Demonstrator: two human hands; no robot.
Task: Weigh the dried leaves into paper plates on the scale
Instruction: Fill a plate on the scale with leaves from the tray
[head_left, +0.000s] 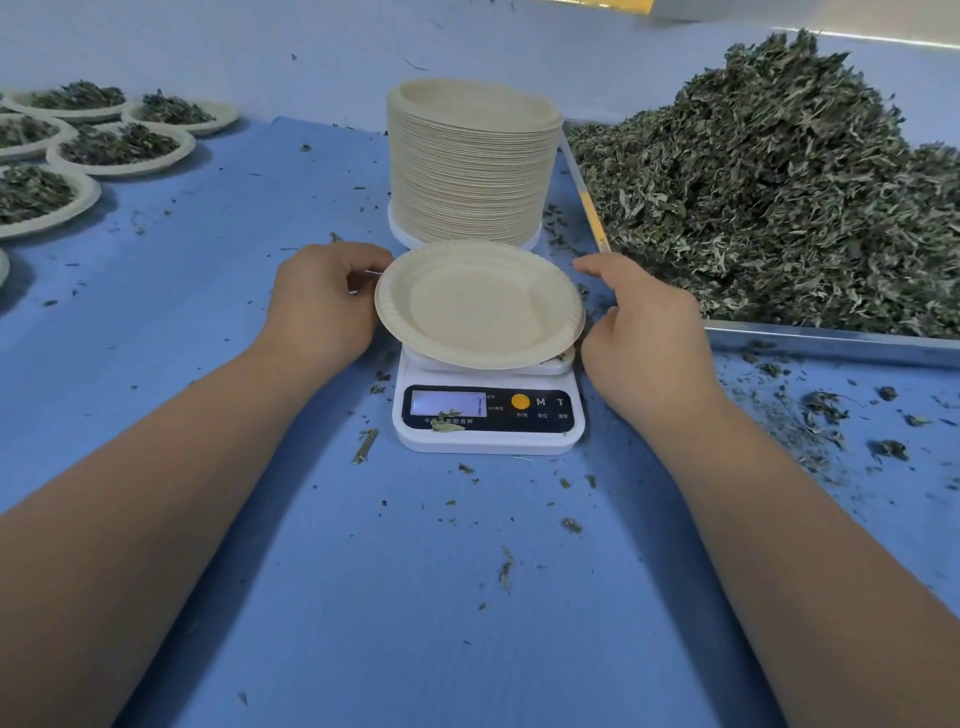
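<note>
An empty paper plate (478, 304) lies on the white digital scale (488, 415) in the middle of the blue table. My left hand (324, 301) grips the plate's left rim with curled fingers. My right hand (647, 332) hovers just right of the plate, fingers relaxed and holding nothing. A tall stack of paper plates (472, 161) stands right behind the scale. A big heap of dried leaves (779, 182) fills a metal tray (831, 340) on the right.
Several paper plates filled with leaves (119, 148) sit at the far left. Loose leaf bits (821, 410) litter the blue cloth, thickest in front of the tray. A small leaf lies on the scale's display.
</note>
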